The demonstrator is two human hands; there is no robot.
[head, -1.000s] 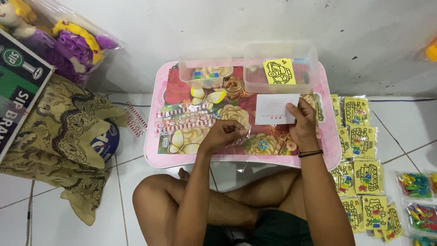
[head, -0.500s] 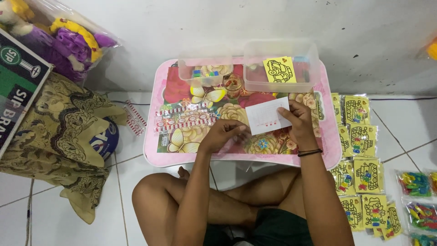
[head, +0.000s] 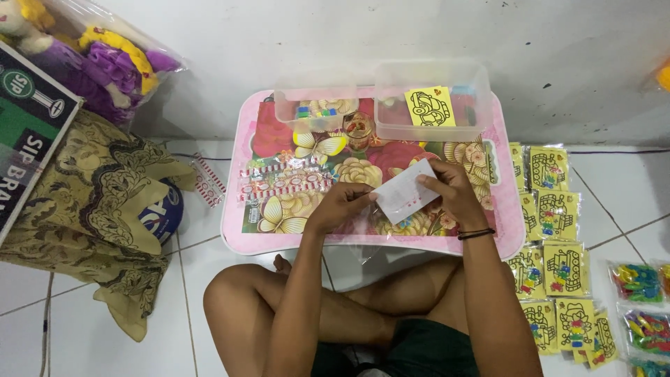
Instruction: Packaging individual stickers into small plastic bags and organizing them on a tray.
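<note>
— Where do I stand right now?

— My left hand [head: 343, 207] and right hand [head: 452, 190] both pinch a white card [head: 405, 195], held tilted just above the pink flowered worktop [head: 447, 241]. A clear plastic sleeve [head: 363, 237] seems to lie under it at the near edge, though I can't tell whether the card is partly inside.

— How much looks finished?

— I judge a fair share: rows of yellow packed cards [head: 551, 213] lie on the floor at my right, with small bags of coloured bits [head: 636, 281] beyond them.

— And what's left?

— One yellow card [head: 429, 106] leans in the right clear tub [head: 427, 98], the left tub [head: 315, 105] holds coloured pieces, and a strip of red-and-white sachets [head: 283, 183] lies on the worktop. So I'd say more packing remains.
</note>
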